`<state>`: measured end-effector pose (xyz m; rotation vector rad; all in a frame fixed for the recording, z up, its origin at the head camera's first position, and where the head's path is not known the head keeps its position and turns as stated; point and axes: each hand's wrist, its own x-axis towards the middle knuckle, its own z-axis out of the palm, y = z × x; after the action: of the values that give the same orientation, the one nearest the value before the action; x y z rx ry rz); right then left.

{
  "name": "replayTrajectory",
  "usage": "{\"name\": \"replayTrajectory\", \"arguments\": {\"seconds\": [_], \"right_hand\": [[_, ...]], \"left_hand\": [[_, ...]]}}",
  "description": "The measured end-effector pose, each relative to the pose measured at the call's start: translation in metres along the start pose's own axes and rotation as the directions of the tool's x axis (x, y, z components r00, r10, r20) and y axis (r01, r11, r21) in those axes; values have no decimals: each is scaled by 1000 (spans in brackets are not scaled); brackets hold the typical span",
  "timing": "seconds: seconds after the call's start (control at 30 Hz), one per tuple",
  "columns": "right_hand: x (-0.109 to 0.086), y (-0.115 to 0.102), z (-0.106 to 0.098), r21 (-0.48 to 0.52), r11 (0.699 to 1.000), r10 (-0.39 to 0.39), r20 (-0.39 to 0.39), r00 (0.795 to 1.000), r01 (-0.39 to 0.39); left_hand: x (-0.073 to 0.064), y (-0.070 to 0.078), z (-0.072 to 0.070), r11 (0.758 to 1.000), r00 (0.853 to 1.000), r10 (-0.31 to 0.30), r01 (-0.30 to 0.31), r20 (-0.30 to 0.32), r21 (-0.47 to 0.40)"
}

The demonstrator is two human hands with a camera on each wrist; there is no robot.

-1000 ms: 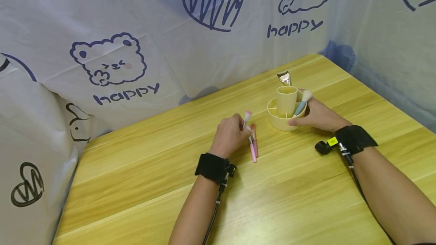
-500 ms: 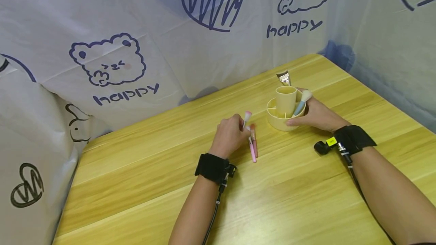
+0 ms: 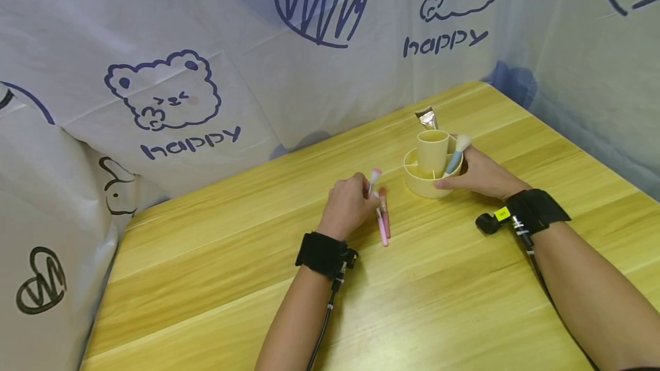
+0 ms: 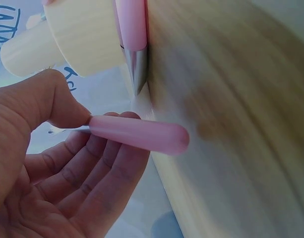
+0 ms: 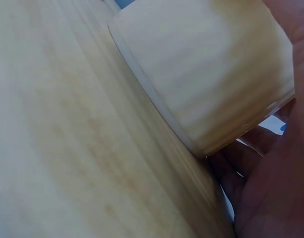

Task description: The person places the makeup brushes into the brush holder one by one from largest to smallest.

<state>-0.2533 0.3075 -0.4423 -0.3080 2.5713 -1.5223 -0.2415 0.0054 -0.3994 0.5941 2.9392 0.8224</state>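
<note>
In my left hand (image 3: 350,202) a small makeup brush (image 4: 142,134) is pinched between thumb and fingers. Its pink handle shows in the left wrist view, its pale pink-tipped bristles in the head view. My right hand (image 3: 482,172) grips the side of a cream round brush holder (image 3: 425,189), which has compartments and a taller central cup (image 3: 433,153). In the holder, a blue-handled brush (image 3: 455,159) with white bristles leans to the right, and a flat wide brush (image 3: 427,118) with a shiny ferrule stands at the back. The lower end of that flat brush is hidden.
Beside my left hand, a pink brush (image 3: 382,229) and a reddish-brown brush (image 3: 386,219) lie side by side on the wooden table (image 3: 216,256). A printed cloth (image 3: 258,85) hangs behind the table. A cable runs along each forearm from a wrist strap.
The flat brush at the back of the holder tilts slightly further left. Both hands stay nearly still, with the same holds.
</note>
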Motion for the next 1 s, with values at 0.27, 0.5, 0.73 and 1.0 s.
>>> {"name": "replayTrajectory", "arguments": {"seconds": [0.27,0.5,0.73,1.0], "right_hand": [[-1,-1,-1,-17,1000,7,4,1000,-7],[0,0,0,16,1000,-5,11,1000,4],[3,0,1,28,1000,-5,0,1000,5],[2,0,0,16,1000,-16,-2,1000,16]], "left_hand": [[0,1,0,1000,1000,8,-8,1,17],[-1,1,0,1000,1000,12,-12,1,14],[-1,2,0,1000,1000,-2,2,7,-9],[0,3,0,1000,1000,3,-3,-4,-6]]}}
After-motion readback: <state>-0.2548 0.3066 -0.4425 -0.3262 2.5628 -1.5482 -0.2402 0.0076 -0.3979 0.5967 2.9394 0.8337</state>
